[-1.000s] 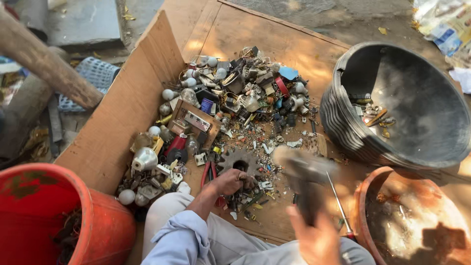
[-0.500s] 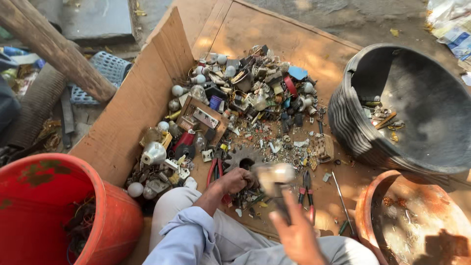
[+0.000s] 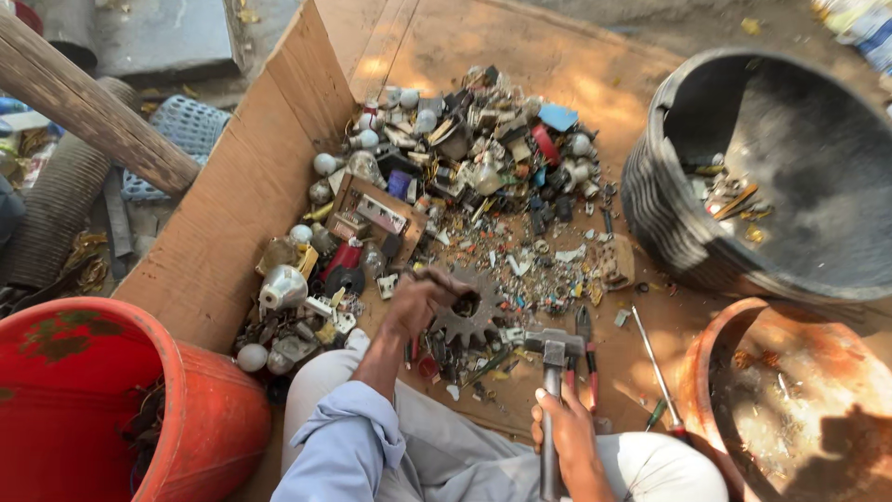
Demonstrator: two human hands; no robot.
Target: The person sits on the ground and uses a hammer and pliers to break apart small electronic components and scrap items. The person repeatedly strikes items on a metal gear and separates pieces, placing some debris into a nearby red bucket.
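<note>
My left hand (image 3: pixel 423 302) rests on a dark metal gear wheel (image 3: pixel 469 325) lying on the cardboard sheet (image 3: pixel 520 56), fingers curled over something small at the gear's hub. My right hand (image 3: pixel 569 437) grips the handle of a metal hammer (image 3: pixel 554 349), whose head sits low just right of the gear. A heap of scrap parts (image 3: pixel 465 167), with bulbs, plugs, circuit pieces and plastic bits, spreads beyond the gear. Red-handled pliers (image 3: pixel 587 358) and a screwdriver (image 3: pixel 655 367) lie beside the hammer.
A black rubber tub (image 3: pixel 669 214) holding a few scraps stands at the right. A red bucket (image 3: pixel 195 390) is at the lower left, an orange basin (image 3: pixel 706 372) at the lower right. The cardboard's left flap (image 3: pixel 251 186) stands up; a wooden beam (image 3: pixel 84 102) lies outside it.
My right hand has brought the hammer down from a raised, blurred position to beside the gear. My left hand has stayed on the gear.
</note>
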